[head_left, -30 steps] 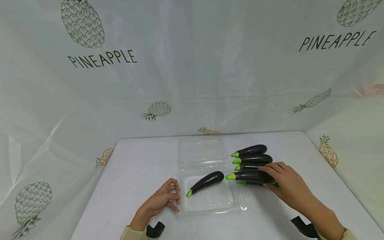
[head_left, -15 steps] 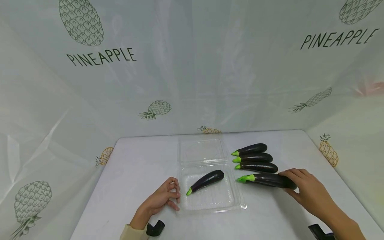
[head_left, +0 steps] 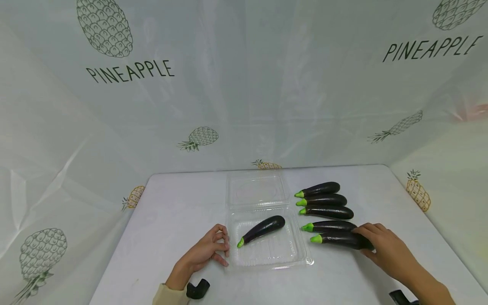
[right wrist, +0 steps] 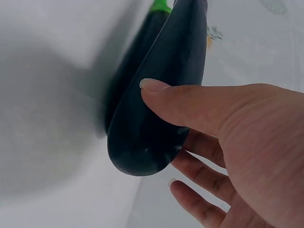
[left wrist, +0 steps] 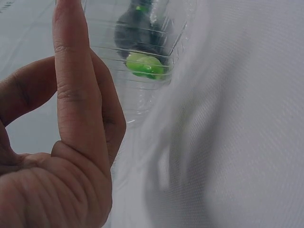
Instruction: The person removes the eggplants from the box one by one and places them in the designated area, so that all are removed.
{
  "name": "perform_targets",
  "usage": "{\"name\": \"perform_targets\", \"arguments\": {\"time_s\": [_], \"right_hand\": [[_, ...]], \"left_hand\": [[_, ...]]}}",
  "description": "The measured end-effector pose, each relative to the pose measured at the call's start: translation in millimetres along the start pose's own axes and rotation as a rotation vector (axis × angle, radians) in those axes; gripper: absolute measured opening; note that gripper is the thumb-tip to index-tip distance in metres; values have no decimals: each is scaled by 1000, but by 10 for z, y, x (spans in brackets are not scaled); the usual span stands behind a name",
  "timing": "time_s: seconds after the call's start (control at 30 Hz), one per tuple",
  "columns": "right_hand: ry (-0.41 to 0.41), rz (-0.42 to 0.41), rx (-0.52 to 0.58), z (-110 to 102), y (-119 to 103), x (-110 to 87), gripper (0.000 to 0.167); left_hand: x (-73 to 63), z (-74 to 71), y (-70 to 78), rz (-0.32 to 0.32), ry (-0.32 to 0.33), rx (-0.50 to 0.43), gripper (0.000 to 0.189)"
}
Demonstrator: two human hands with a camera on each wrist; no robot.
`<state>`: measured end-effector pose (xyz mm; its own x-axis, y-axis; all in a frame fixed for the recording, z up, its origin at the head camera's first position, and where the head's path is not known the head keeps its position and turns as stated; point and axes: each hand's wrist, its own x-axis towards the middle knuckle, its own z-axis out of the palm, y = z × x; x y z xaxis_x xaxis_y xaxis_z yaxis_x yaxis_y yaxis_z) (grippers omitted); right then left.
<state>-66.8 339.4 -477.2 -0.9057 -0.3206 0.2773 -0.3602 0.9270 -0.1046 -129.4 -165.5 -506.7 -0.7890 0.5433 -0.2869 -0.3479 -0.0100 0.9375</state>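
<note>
My right hand (head_left: pixel 389 250) grips the blunt end of a dark purple eggplant (head_left: pixel 341 240), thumb on one side and fingers on the other. In the right wrist view, that eggplant (right wrist: pixel 164 99) overlaps a second one behind it, whose green stem (right wrist: pixel 161 5) shows at the top. From the head, this second eggplant (head_left: pixel 329 226) lies just beyond the held one. Loosely bent, the fingers of my left hand (head_left: pixel 207 250) rest at the left edge of a clear plastic clamshell box (head_left: pixel 267 258). One eggplant (head_left: pixel 263 230) lies slantwise inside, its green stem toward my left hand.
Three more eggplants (head_left: pixel 324 200) lie side by side at the back right, stems pointing left. The box's lid (head_left: pixel 257 190) is folded back flat on the white table (head_left: pixel 183 203). A pineapple-print sheet (head_left: pixel 263 97) hangs behind the table.
My right hand moved right, then a little toward me. Two overlapping eggplants came away from the row of three and now lie side by side, nearer me. My left hand stayed put.
</note>
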Motion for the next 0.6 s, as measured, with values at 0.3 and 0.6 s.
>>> {"name": "perform_targets", "arguments": {"time_s": [0.3,0.6], "right_hand": [[-10,-9,-9,128,-99,49,58],[19,-12,-22,229,-124,49,61]], "left_hand": [[-3,6,2,1,4,7,32],[-11,8,11,3,-2,7,32]]}}
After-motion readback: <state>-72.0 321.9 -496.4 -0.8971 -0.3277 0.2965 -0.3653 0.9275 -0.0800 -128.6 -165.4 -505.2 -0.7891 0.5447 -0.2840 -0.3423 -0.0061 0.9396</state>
